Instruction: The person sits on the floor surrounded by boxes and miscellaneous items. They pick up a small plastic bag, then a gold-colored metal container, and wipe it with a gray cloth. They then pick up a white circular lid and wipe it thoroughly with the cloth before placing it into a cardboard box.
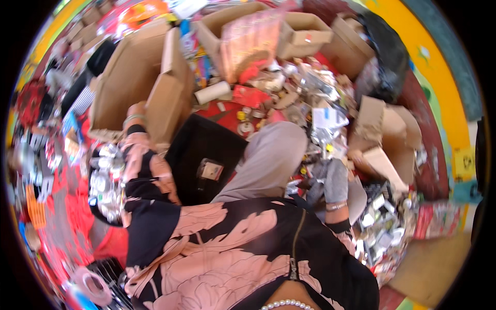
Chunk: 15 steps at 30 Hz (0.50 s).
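My left hand is bare and blurred. It reaches to the near edge of a large open cardboard box; its fingers are too unclear to show a grip. My right hand wears a grey glove and hangs low beside my knee, over a heap of small mixed scraps. Its fingers are partly hidden, so what they hold, if anything, does not show. Between my left arm and my bent leg stands a black bin with a small pale label on its side.
Open cardboard boxes stand right and at the back. A black plastic bag slumps at the far right. A white roll lies near the scraps. Clear plastic pieces fill a container by my left arm. A pink ring lies lower left.
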{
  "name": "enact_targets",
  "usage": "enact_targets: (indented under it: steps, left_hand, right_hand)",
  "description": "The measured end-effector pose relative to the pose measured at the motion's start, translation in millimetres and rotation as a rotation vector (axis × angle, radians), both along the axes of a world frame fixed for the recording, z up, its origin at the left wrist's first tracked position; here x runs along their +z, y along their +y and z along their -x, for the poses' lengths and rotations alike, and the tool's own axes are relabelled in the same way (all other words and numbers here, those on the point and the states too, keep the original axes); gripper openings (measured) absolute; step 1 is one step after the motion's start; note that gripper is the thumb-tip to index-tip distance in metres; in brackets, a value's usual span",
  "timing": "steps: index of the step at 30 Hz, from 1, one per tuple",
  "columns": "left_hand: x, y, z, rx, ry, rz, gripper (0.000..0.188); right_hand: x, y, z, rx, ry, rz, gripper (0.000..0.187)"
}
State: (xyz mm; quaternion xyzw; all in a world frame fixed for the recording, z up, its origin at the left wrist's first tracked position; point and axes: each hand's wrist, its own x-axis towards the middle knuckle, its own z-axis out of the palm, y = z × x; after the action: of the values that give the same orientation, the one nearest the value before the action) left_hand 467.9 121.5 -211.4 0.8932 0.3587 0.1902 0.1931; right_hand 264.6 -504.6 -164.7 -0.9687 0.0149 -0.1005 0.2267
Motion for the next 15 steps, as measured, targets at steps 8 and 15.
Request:
enact_targets:
  steps: [8,15]
  left_hand:
    - [15.0,-11.1,-23.0,-0.225,0.327,-0.24,0.02]
    - [23.3,-46.5,-28.9,-0.155,0.071,-0.416,0.025]
  right_hand:
    - [-8.6,-36.0,26.1,-0.192,-0.113,-0.595,0.016]
    - [19.3,-78.7,16.7,-0.218,-0.209,-0.88,0.024]
